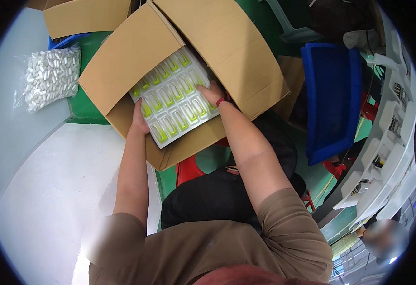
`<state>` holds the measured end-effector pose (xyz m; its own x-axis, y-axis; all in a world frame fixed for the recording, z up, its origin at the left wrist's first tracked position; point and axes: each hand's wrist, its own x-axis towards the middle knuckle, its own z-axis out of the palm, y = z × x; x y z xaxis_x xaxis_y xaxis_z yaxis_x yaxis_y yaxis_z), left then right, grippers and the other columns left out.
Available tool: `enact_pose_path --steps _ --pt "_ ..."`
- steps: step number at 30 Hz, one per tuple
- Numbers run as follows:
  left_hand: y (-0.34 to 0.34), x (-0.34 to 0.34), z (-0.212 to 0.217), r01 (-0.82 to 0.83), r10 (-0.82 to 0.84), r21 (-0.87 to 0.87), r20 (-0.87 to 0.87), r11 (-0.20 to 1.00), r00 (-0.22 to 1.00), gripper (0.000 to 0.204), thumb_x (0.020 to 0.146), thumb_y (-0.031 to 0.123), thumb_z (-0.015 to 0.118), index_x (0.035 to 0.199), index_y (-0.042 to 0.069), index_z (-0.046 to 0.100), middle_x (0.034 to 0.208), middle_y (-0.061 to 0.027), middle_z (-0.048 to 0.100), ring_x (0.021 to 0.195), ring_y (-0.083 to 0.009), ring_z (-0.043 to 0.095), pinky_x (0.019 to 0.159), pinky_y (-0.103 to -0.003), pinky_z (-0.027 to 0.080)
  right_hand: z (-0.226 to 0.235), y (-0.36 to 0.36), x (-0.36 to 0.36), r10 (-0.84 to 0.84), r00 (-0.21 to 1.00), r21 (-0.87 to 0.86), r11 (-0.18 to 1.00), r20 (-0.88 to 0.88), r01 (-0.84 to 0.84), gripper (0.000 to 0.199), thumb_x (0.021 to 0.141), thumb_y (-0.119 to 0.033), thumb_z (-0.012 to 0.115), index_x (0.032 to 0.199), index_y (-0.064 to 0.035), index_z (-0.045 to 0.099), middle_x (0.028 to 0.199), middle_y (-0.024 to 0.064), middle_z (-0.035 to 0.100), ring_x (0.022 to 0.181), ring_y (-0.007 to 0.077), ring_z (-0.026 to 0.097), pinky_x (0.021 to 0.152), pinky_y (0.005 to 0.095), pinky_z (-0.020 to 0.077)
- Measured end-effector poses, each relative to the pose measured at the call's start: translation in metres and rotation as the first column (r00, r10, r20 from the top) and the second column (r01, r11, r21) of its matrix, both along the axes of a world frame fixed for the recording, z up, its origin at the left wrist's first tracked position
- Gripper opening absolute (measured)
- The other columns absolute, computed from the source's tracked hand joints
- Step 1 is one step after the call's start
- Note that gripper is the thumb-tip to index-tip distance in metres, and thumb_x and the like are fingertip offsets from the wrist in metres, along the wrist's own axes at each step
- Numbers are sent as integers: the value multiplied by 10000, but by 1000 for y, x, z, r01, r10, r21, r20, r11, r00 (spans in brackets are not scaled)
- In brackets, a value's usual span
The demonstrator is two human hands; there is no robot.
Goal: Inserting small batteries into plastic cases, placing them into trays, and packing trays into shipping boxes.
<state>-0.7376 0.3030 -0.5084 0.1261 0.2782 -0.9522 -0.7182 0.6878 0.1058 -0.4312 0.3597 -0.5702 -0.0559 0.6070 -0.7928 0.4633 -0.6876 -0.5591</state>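
A white plastic tray with rows of pockets sits tilted in the mouth of an open cardboard box. Its pockets hold several clear and yellow-green pieces. My left hand grips the tray's left edge, thumb on top and the other fingers out of sight. At the right edge my right hand holds the tray, its thumb over the rim. A red band circles my right wrist. One box flap covers the tray's far left part.
On the left lies a clear bag of small white pieces. Another cardboard box stands at the far left. A blue bin is to the right, beside a curved row of white trays. A red stool shows below the box.
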Motion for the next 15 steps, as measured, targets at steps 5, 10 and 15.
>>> enact_pose_path --steps 5,10,15 --pt "4 8 -12 17 -17 -7 1 1000 1000 733 1017 629 443 1510 88 488 1489 -167 555 1325 -397 544 1140 -548 422 0 4 9 -20 998 76 997 -53 24 824 830 -481 718 1411 68 520 1354 289 623 1278 390 601 1094 427 456" --pt "-8 -1 -35 58 -59 -18 -67 998 996 707 1034 590 452 1520 76 467 1515 -178 526 1350 -405 526 1152 -556 410 26 -2 -9 103 994 176 980 -31 -96 764 855 -414 693 1428 54 504 1218 304 682 1161 424 657 1014 455 515" --pt "-12 -3 -50 74 -78 -40 -120 996 990 712 1027 592 478 1524 83 462 1509 -176 533 1333 -406 540 1151 -561 408 75 -11 -41 264 931 268 905 253 -330 785 905 -447 612 1490 40 423 1138 274 706 972 424 718 845 508 581"
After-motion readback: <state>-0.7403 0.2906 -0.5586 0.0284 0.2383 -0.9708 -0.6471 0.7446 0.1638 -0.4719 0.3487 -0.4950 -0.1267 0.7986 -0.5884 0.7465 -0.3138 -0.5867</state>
